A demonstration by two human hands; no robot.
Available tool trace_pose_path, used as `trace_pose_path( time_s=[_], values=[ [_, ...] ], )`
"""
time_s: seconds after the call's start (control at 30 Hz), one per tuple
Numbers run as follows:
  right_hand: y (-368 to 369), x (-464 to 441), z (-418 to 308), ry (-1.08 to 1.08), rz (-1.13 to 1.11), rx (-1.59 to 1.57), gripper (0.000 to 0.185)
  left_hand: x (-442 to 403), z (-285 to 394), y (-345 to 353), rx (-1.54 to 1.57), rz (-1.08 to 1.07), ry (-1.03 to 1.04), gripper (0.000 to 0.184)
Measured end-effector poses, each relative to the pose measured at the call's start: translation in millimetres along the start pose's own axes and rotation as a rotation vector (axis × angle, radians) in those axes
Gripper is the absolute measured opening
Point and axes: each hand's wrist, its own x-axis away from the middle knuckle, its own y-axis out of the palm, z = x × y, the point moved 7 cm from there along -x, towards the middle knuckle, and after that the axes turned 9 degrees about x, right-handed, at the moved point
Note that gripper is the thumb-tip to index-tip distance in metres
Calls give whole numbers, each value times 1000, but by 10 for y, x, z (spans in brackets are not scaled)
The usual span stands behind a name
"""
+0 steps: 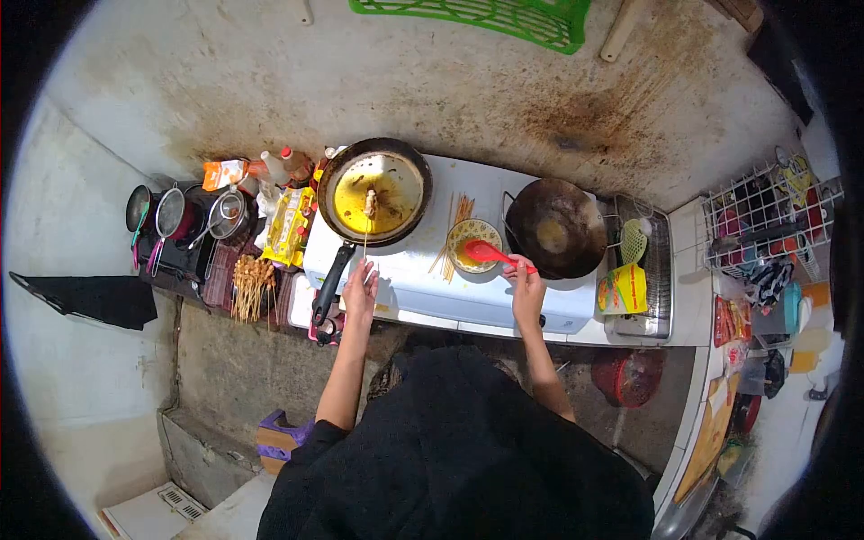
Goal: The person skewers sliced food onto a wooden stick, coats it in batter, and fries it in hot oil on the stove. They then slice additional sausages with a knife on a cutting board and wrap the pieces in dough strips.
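Left fingers (357,280) pinch the skewer (366,230), its food at twelve o'clock over the pan (423,175); right fingers (522,261) pinch the red spoon (482,251) above the bowl (459,232). Advisable: steady skewer, level spoon.

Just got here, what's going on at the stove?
The left-hand grip holds a skewer, its food end at the frying pan; whether it touches the yellow liquid is unclear. The right-hand grip has a red spoon over the patterned bowl. The wok stands to the right, untouched. More loaded skewers lie off to the left.
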Motion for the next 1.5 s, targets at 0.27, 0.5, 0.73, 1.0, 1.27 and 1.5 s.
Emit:
trace_pose_path(
  time_s=[0.27,0.5,0.73,1.0,1.27,1.5],
  values=[
    [-25,38,78,64,54,143,30,-79,13,-125,-50,-13,-26,25],
    [56,48,199,120,19,-7,30,-15,23,-12,-61,-151,-105,28],
    [163,114,439,184,-52,-113,37,84,176,79,-288,-262,58,32],
    [264,397,755,377,-55,-164,37,175,187,97,-435,-204,120,33],
    [245,486,740,435,-73,-193,34,-35,55,-104,-378,-76,20,32],
    [223,487,720,428,-84,-212,29,-22,7,-45,-332,-25,-52,31]
  ],
)
